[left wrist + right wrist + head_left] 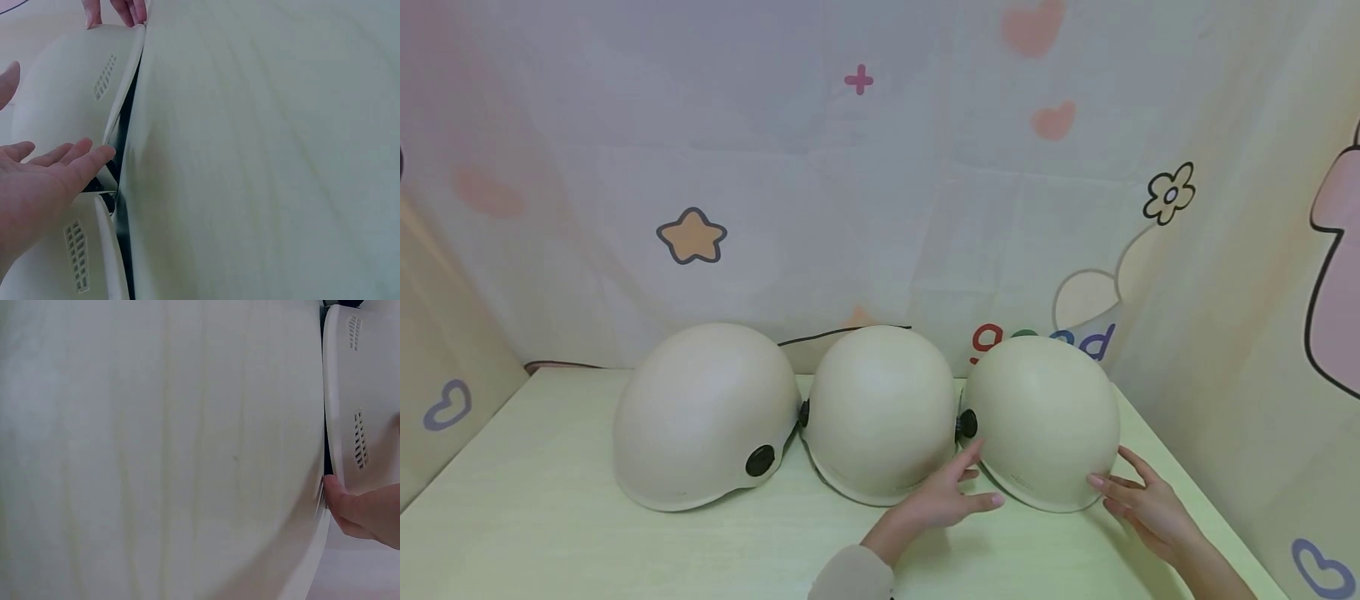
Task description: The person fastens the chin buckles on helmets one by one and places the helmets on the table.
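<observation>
The rightmost cream helmet [1041,417] lay between the fingers of the left hand [942,500] and right hand [1153,510]. Left fingers were spread, released, near its left side — right fingers, loosely extended, unclenched, touched its right side.

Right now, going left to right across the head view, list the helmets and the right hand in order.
Left helmet, middle helmet, right helmet, right hand at that last helmet's right side.
</observation>
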Available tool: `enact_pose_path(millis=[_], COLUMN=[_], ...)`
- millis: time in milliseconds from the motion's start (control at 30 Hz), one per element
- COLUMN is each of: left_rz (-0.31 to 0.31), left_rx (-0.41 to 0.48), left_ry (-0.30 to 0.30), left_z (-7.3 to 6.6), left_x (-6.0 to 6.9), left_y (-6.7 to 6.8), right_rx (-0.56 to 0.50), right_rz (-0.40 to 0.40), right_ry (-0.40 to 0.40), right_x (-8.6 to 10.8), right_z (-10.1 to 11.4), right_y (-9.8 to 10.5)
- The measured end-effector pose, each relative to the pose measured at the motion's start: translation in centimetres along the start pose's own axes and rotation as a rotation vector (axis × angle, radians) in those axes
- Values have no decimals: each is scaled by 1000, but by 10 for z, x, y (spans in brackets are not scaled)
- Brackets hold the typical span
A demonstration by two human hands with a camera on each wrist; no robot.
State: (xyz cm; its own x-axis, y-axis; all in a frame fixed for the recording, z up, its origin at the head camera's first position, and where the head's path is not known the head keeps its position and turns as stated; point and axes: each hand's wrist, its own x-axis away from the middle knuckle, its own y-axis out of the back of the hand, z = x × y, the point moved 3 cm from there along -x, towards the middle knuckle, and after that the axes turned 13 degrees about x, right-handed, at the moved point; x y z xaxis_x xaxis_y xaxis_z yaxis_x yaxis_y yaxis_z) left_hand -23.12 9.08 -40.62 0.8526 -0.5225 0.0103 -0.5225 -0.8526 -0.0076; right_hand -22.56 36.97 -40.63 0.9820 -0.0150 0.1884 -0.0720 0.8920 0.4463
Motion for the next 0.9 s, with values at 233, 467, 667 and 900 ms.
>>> enact_pose_path(millis=[233, 467, 667, 900], left_rz=[40, 54, 50, 85], left_rx=[-33, -35, -18, 40], left_ry=[-42, -62, -27, -31], left_z=[-11, -17, -16, -21], left_x=[2, 10, 21, 35], left_y=[11, 24, 34, 56], right_rx=[3, 39, -11, -84], right_rz=[-15, -63, -100, -79], right_ry=[7, 80, 154, 253], right_x=[3, 9, 13, 15], right_z=[6, 19, 31, 37], right_y=[1, 5, 6, 6])
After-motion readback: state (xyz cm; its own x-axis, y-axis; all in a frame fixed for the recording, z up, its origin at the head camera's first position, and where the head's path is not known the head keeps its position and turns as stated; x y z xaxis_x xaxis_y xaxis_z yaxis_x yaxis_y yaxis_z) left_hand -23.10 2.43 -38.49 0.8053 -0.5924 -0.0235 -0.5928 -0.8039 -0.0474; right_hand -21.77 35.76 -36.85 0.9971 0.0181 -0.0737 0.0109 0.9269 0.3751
